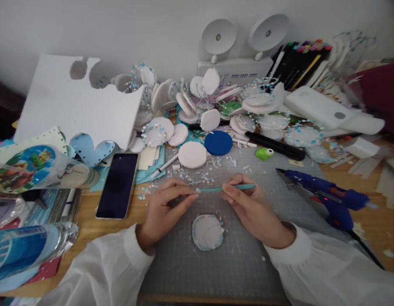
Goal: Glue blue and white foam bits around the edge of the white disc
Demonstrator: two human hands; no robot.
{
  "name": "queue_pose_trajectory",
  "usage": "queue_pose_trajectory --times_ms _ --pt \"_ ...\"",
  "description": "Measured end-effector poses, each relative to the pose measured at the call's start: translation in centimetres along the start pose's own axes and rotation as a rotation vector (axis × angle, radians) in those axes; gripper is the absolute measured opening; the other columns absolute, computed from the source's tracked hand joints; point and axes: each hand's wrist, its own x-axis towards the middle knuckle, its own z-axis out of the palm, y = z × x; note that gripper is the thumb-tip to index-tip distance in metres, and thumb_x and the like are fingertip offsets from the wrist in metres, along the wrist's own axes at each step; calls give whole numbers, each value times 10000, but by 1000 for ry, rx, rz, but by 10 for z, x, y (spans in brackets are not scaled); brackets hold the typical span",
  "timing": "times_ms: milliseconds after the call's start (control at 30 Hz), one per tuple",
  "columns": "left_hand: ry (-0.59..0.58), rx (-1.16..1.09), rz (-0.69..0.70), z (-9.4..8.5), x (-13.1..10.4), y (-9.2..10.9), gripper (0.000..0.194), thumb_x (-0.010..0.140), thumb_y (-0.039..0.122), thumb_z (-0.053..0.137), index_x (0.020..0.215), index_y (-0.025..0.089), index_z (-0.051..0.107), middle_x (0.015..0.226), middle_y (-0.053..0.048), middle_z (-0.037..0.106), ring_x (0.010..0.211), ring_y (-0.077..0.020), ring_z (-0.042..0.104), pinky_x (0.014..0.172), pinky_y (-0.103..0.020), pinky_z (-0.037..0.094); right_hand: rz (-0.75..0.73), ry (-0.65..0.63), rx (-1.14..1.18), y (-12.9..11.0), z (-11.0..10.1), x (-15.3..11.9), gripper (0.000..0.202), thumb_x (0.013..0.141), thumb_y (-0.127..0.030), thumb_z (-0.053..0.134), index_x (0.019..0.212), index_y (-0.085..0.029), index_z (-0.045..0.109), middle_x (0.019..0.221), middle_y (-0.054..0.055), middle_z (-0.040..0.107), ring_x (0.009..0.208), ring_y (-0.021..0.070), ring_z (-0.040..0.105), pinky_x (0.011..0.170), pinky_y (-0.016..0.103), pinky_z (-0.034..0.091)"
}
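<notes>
My right hand (249,208) is closed around a pair of slim teal tweezers (244,186), held level with the tip pointing left. At that tip, the thumb and fingers of my left hand (168,207) pinch a tiny pale paper piece (197,191), too small to make out fully. Below and between both hands, a white foam disc (208,233) lies on the grey cutting mat (184,272). Small blue and white bits run round its edge, with a thin wire on top. Loose paper bits (206,175) are scattered just beyond my hands.
A blue glue gun (327,195) with a red light lies right. Left are a black phone (117,187), a plastic cup (56,168) and a bottle (31,246). Behind are a blue round lid (218,143), many foam discs (192,154), a green punch (263,153) and a cut foam board (72,102).
</notes>
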Motion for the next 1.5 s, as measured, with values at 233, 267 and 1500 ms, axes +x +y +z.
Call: queue_pose_trajectory --times_ms 233,267,1500 --pt "2 105 -26 0 1 0 41 812 148 661 836 168 688 793 -24 641 747 -113 596 660 -210 482 11 112 113 -17 -8 9 213 642 -269 809 660 -234 599 554 -76 492 567 73 475 625 230 439" --pt "1 122 -24 0 1 0 44 814 151 659 841 170 688 799 -24 639 755 -115 596 670 -215 483 5 128 126 -19 -9 10 213 628 -270 817 657 -239 607 543 -78 481 562 73 472 632 234 447" --pt "29 -99 -28 -5 -3 17 51 811 140 636 803 172 674 750 -35 615 726 -142 580 673 -265 484 -111 -90 -245 -2 -5 -9 175 770 -256 714 707 -216 556 633 -48 551 550 86 478 522 246 358"
